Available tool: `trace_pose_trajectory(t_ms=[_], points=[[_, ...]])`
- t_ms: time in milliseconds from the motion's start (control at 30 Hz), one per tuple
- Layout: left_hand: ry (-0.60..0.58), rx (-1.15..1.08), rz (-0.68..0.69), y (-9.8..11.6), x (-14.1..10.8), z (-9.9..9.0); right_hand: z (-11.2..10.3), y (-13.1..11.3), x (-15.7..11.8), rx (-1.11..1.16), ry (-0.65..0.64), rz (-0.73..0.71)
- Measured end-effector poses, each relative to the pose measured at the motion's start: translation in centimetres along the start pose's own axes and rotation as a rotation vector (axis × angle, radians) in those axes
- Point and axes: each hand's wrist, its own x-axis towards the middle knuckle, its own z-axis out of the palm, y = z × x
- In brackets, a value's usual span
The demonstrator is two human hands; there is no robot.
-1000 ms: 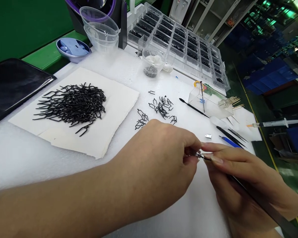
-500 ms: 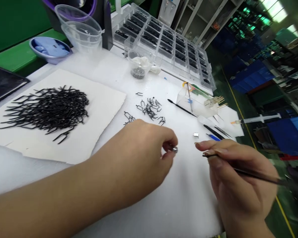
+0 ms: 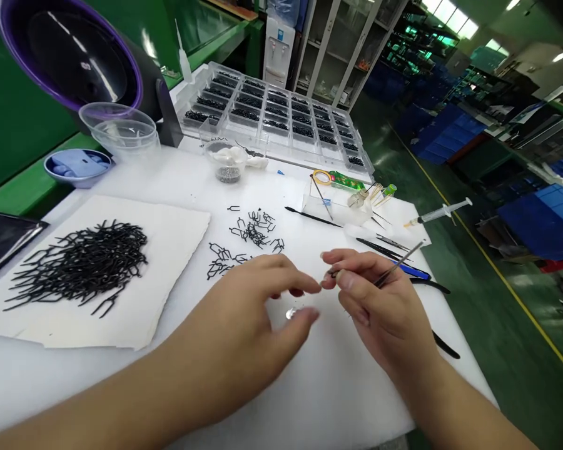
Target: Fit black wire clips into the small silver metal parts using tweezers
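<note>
My left hand (image 3: 263,331) is open, thumb and fingers apart. A small shiny metal piece (image 3: 291,312) lies on the white surface between its thumb and forefinger. Facing it, my right hand (image 3: 385,306) is closed on a slim metal tool (image 3: 407,257) that slants up past the knuckles; I cannot tell its exact kind. A tiny dark piece (image 3: 333,273) shows at the right fingertips, close to the left forefinger. Beyond my left hand lie loose black forked pieces (image 3: 256,230), some partly hidden by it.
A heap of black forked pieces (image 3: 94,262) rests on a cream sheet (image 3: 178,225) at left. Behind stand clear cups (image 3: 122,134) and a compartment box (image 3: 276,140). At right are blue-handled pliers (image 3: 415,271), tweezers (image 3: 394,242) and a syringe (image 3: 441,214).
My left hand has let go of the small metal piece, and its fingers have spread. The right hand has come nearer the left, its tool now tilted upward. The view has shifted.
</note>
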Motion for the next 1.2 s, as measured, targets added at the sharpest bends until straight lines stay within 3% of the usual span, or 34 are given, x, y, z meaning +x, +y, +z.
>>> trace_pose_trajectory(t_ms=[100, 300, 533, 767, 900, 1033, 1200], points=[[0.112, -0.194, -0.205, 0.7, 0.6, -0.1, 0.6, 0.4, 0.0, 0.017, 0.053, -0.026], [0.064, -0.329, -0.345, 1.4, 0.8, 0.1, 1.1, 1.4, -0.3, 0.012, -0.021, -0.001], [0.084, -0.337, -0.324, 1.0, 0.5, 0.2, 1.3, 1.4, -0.9, 0.077, -0.034, 0.012], [0.014, -0.588, -0.367, 0.5, 0.0, 0.4, 1.8, 1.0, -1.0, 0.163, -0.031, -0.04], [0.047, -0.637, -0.364, 0.7, 0.0, 0.7, 1.9, 0.8, -1.0, 0.178, -0.03, -0.017], [0.083, -0.584, -0.39, 0.9, -0.1, 0.6, 1.7, 1.0, -1.0, 0.14, -0.056, -0.027], [0.07, -0.364, -0.425, 1.3, 0.0, -0.1, 1.1, 0.9, -1.3, -0.021, -0.092, -0.044]])
